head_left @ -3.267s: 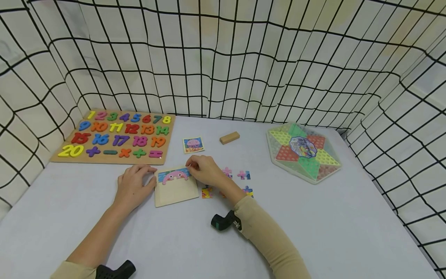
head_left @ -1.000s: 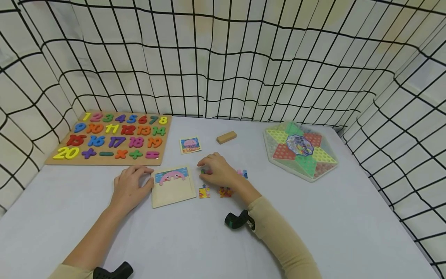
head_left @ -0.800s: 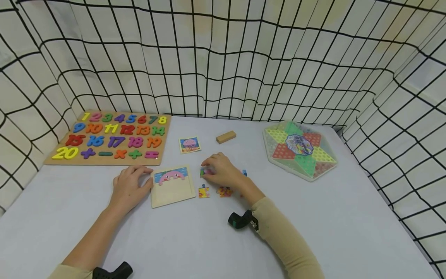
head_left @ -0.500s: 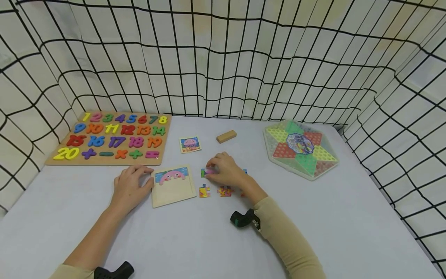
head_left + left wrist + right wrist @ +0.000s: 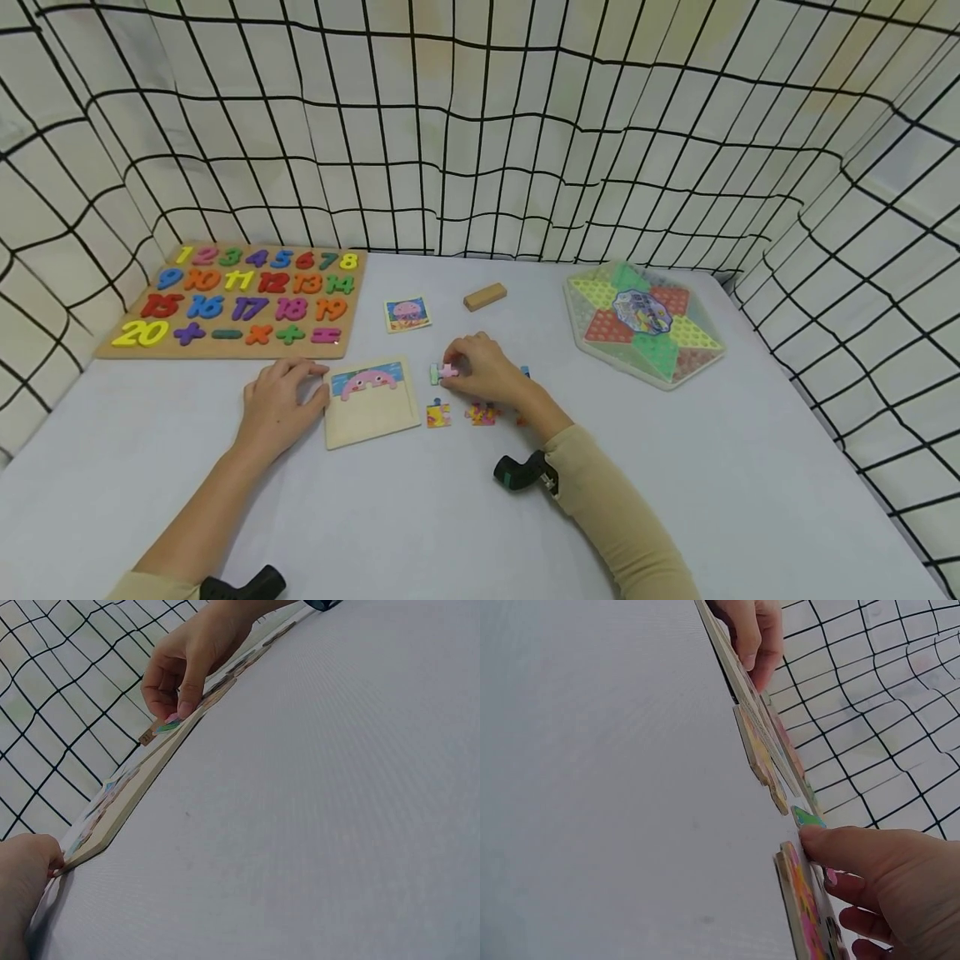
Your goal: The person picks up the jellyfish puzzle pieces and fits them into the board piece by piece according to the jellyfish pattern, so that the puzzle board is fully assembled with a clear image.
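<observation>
My right hand (image 5: 483,371) pinches a pink-and-green jigsaw piece (image 5: 438,374) between thumb and fingers, just right of the puzzle board. The right wrist view shows the green end of this piece (image 5: 807,817) tilted up past the thumb tip. The wooden puzzle board (image 5: 372,422) has a blue strip with a pink cartoon face filling its top; bare wood shows below. My left hand (image 5: 283,408) rests at the board's left edge, thumb and fingers apart, touching it. Loose jigsaw pieces lie below the right hand: a yellow one (image 5: 438,414) and an orange-red one (image 5: 482,414).
A small picture card (image 5: 407,314) and a wooden block (image 5: 484,297) lie behind the board. Back left is a number board (image 5: 225,333); at right sits a hexagonal game box (image 5: 645,325). More pieces are partly hidden under my right wrist. Black netting surrounds the white table.
My right hand has left the board's top right corner, moved right to the loose pieces and taken hold of the pink-and-green one, now tilted up. My left hand keeps its place at the board.
</observation>
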The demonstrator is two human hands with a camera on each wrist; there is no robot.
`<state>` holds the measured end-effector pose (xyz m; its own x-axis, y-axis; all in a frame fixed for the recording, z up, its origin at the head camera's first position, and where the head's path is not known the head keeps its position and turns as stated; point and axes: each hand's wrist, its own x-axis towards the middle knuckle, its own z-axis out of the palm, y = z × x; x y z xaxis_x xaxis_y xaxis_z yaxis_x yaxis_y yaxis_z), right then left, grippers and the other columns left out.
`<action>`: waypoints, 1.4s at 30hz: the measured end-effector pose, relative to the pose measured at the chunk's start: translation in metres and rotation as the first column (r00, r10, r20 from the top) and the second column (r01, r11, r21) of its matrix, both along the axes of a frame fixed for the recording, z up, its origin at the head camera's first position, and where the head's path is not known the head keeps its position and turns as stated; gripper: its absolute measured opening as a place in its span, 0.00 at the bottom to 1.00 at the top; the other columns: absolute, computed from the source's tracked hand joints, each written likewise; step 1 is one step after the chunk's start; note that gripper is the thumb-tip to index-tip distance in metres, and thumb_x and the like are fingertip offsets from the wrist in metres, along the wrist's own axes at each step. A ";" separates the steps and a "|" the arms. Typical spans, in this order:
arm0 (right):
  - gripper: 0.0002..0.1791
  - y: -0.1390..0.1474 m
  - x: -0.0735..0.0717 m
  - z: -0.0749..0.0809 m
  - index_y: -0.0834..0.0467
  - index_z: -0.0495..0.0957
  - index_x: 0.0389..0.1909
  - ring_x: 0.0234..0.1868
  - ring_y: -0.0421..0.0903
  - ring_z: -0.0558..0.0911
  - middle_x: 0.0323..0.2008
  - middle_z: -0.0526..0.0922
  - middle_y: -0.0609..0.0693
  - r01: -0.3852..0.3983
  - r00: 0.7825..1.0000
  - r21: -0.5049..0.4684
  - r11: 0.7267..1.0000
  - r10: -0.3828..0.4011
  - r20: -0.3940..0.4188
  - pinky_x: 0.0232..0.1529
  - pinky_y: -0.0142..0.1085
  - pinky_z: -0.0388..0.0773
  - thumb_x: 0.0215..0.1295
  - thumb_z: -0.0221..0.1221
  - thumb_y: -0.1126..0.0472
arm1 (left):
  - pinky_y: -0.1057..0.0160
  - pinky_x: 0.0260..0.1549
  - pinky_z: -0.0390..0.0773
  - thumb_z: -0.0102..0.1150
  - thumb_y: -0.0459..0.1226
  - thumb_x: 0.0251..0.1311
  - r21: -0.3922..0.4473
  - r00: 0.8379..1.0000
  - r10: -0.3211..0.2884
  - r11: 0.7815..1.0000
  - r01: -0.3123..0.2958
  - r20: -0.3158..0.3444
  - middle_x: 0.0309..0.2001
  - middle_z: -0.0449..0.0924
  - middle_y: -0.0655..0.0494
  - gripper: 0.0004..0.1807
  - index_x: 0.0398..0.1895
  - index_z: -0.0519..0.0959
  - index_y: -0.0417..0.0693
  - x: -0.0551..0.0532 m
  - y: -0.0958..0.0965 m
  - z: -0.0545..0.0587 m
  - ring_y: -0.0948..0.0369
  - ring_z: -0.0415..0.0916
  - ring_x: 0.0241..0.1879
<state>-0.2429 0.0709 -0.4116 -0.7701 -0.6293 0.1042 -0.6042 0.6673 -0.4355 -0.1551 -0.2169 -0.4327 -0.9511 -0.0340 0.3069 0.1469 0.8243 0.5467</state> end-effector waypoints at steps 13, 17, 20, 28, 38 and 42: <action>0.13 0.000 0.001 0.000 0.54 0.73 0.40 0.33 0.40 0.69 0.30 0.73 0.42 -0.011 0.997 -0.092 0.996 0.018 0.078 0.35 0.30 0.67 0.57 0.62 0.56 | 0.38 0.46 0.53 0.57 0.35 0.54 0.005 1.000 0.002 1.000 -0.002 0.008 0.50 0.69 0.39 0.13 0.43 0.77 0.40 0.000 -0.001 0.000 0.39 0.60 0.53; 0.08 0.000 0.002 0.000 0.55 0.74 0.40 0.32 0.40 0.69 0.29 0.74 0.42 -0.020 0.997 -0.114 0.993 0.028 0.070 0.33 0.30 0.67 0.61 0.58 0.58 | 0.38 0.46 0.53 0.57 0.34 0.54 0.009 1.000 -0.003 1.000 0.003 -0.002 0.49 0.69 0.39 0.12 0.42 0.77 0.40 0.000 0.000 0.000 0.39 0.60 0.53; 0.07 0.000 0.002 -0.001 0.55 0.75 0.40 0.31 0.40 0.69 0.29 0.75 0.42 -0.036 0.997 -0.124 0.992 0.043 0.057 0.32 0.29 0.67 0.63 0.56 0.59 | 0.38 0.45 0.53 0.57 0.34 0.54 0.010 1.000 -0.005 1.000 0.005 -0.007 0.49 0.70 0.39 0.12 0.42 0.77 0.40 0.001 0.000 0.000 0.39 0.60 0.53; 0.07 -0.001 0.003 0.000 0.55 0.76 0.42 0.31 0.39 0.71 0.31 0.76 0.42 -0.017 0.993 -0.173 0.985 0.037 0.112 0.33 0.28 0.70 0.64 0.55 0.60 | 0.38 0.45 0.53 0.57 0.34 0.54 0.006 1.000 0.001 1.000 -0.001 -0.003 0.49 0.69 0.39 0.13 0.43 0.77 0.41 0.000 -0.001 -0.001 0.39 0.60 0.53; 0.05 -0.006 0.004 0.003 0.54 0.78 0.39 0.32 0.38 0.73 0.32 0.77 0.42 0.010 0.981 -0.267 0.964 0.043 0.190 0.35 0.28 0.72 0.64 0.55 0.61 | 0.37 0.46 0.52 0.57 0.34 0.54 0.011 1.000 0.001 1.000 -0.001 -0.003 0.50 0.69 0.39 0.12 0.43 0.77 0.41 0.000 -0.001 0.001 0.39 0.60 0.53; 0.06 -0.011 0.004 0.003 0.55 0.77 0.40 0.32 0.39 0.73 0.32 0.77 0.42 0.001 0.980 -0.287 0.958 0.056 0.189 0.34 0.28 0.71 0.64 0.55 0.61 | 0.37 0.46 0.52 0.57 0.34 0.54 0.012 1.000 0.003 1.000 -0.003 0.003 0.50 0.69 0.39 0.12 0.43 0.77 0.41 0.001 0.000 0.001 0.39 0.60 0.53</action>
<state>-0.2386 0.0604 -0.4087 -0.7762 -0.6163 0.1331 -0.5058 0.4826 -0.7150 -0.1544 -0.2170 -0.4318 -0.9520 -0.0407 0.3034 0.1425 0.8183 0.5569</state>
